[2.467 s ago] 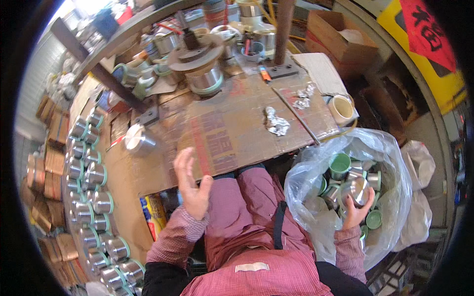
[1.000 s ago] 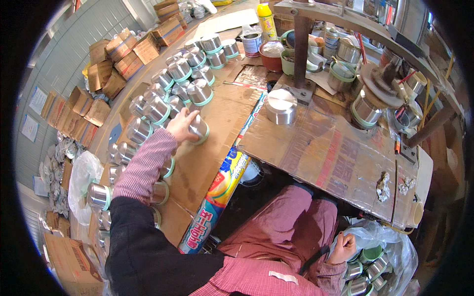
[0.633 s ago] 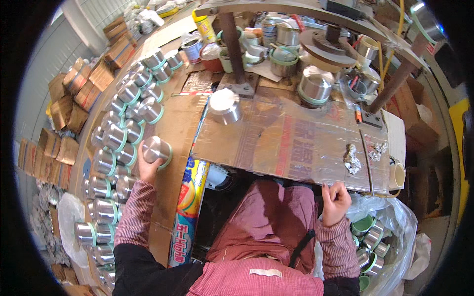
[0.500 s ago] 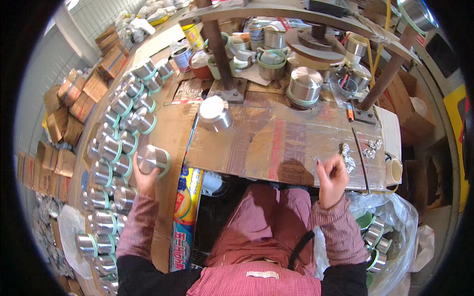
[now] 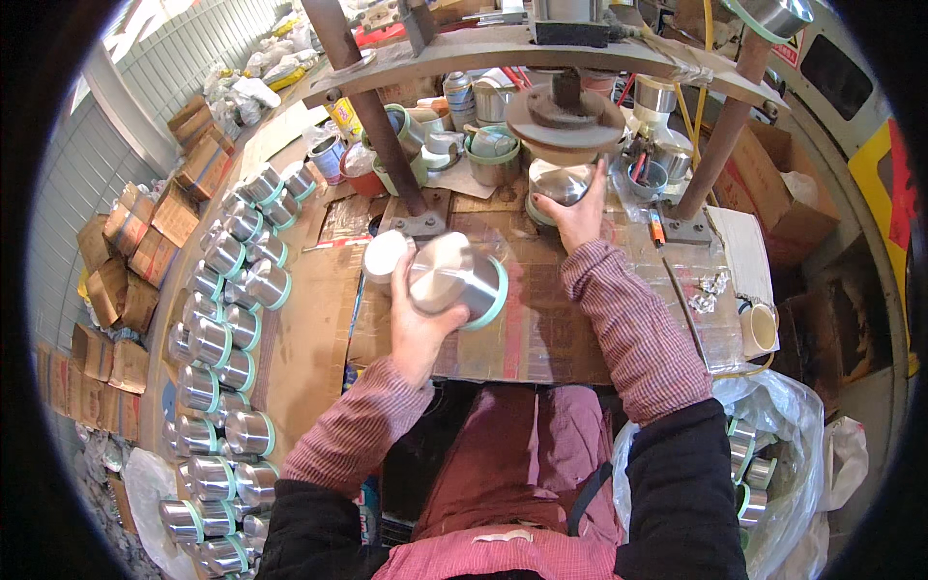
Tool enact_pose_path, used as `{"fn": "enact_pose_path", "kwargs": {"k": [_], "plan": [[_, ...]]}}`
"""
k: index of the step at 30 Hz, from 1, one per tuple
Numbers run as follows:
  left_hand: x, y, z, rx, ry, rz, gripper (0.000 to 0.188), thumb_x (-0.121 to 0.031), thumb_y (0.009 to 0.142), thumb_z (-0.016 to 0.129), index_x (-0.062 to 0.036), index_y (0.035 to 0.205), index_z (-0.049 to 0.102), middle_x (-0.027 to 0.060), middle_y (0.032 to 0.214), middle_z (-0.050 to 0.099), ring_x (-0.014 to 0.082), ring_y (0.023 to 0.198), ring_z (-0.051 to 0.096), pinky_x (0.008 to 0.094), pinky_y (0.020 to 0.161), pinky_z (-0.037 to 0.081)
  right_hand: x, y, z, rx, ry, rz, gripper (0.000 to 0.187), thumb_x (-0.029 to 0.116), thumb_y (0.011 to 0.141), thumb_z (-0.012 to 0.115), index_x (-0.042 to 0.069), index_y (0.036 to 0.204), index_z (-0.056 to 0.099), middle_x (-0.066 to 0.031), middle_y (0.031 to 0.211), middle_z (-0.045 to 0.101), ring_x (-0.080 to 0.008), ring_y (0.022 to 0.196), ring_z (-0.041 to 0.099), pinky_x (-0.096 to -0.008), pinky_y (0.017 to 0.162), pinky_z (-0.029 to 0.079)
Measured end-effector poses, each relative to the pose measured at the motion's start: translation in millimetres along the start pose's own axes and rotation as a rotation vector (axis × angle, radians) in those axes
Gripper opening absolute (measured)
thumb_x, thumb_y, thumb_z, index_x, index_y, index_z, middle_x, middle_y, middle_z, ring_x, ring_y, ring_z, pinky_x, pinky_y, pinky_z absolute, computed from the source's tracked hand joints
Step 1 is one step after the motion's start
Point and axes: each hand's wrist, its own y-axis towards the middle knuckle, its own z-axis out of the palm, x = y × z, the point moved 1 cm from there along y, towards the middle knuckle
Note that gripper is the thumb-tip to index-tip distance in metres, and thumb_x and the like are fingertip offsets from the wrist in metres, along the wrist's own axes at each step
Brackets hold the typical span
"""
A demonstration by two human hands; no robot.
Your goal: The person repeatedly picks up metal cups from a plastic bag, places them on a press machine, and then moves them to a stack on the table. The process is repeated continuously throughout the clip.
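Here, the left hand (image 5: 418, 333) grips a steel cup with a green rim (image 5: 456, 279) from below, tilted on its side above the cardboard-covered bench (image 5: 541, 338) (base toward the camera). The right hand (image 5: 578, 215) is closed around a second steel cup (image 5: 559, 184) seated directly under the round press head (image 5: 565, 114) at the far edge of that bench. Left of the bench stand rows of finished steel cups (image 5: 227, 290); right of it, a clear plastic bag (image 5: 773, 454) holds more cups.
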Motion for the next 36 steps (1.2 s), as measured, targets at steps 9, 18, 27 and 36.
{"fn": "enact_pose_path", "kwargs": {"k": [9, 18, 27, 36], "plan": [[29.6, 138.0, 88.6, -0.183, 0.224, 0.258, 0.100, -0.007, 0.068, 0.089, -0.0016, 0.148, 0.030, 0.0191, 0.138, 0.049, 0.0285, 0.128, 0.050, 0.0395, 0.108, 0.043, 11.8, -32.7, -50.4, -0.017, 0.280, 0.018, 0.101, 0.013, 0.075, 0.086, -0.003, 0.156, 0.027, -0.0213, 0.143, 0.050, -0.0314, 0.135, 0.048, -0.0404, 0.116, 0.034], [28.5, 141.8, 94.8, -0.252, 0.078, 0.240, 0.106, -0.004, 0.070, 0.088, -0.0034, 0.154, 0.023, 0.0173, 0.142, 0.043, 0.0264, 0.126, 0.050, 0.0362, 0.107, 0.044, 15.8, 13.5, -5.0, 0.043, 0.037, 0.013, 0.115, 0.022, 0.061, 0.095, -0.001, 0.153, 0.031, -0.0242, 0.141, 0.049, -0.0386, 0.132, 0.048, -0.0439, 0.113, 0.038], [60.7, 162.8, 149.0, 0.084, -0.081, 0.238, 0.119, -0.001, 0.066, 0.090, -0.0077, 0.157, 0.014, 0.0172, 0.143, 0.047, 0.0283, 0.130, 0.051, 0.0410, 0.110, 0.043, 68.5, -83.6, -131.9, -0.063, 0.702, 0.216, 0.101, 0.003, 0.070, 0.086, 0.003, 0.155, 0.030, -0.0146, 0.145, 0.045, -0.0263, 0.129, 0.051, -0.0389, 0.111, 0.042], [75.0, 132.3, 150.9, 0.034, 0.609, 0.241, 0.113, -0.024, 0.071, 0.087, 0.0018, 0.156, 0.019, 0.0249, 0.148, 0.043, 0.0383, 0.138, 0.040, 0.0471, 0.118, 0.031, 69.2, -223.5, -305.5, -0.398, 0.007, 0.219, 0.095, 0.001, 0.073, 0.073, 0.005, 0.158, 0.030, -0.0124, 0.156, 0.038, -0.0278, 0.139, 0.043, -0.0398, 0.117, 0.034]]}}
